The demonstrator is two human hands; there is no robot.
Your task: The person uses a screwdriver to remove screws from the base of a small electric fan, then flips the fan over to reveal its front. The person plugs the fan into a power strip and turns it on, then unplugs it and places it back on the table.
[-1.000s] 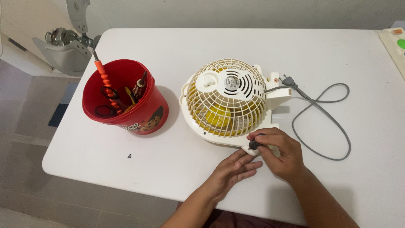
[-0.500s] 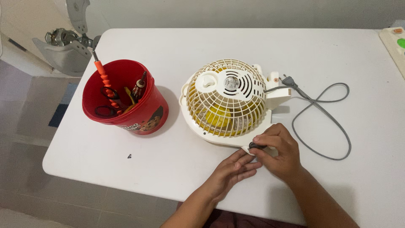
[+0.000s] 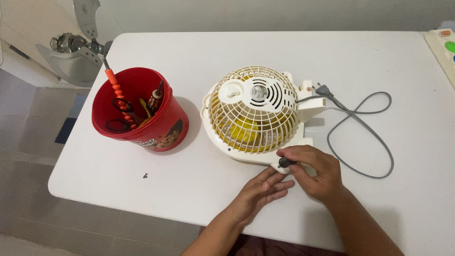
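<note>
A cream-white fan (image 3: pixel 258 114) with yellow blades behind its grille sits on a white tabletop (image 3: pixel 213 52); left of the fan, a red bucket (image 3: pixel 142 111) holds an orange-handled tool (image 3: pixel 115 85); right, a grey cord (image 3: pixel 365 128).

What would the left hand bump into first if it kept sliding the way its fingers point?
Most likely the fan. The left hand lies flat on the table, fingers aimed up and to the right at the fan's cream base edge, right beside the right hand holding a small black tool.
</note>
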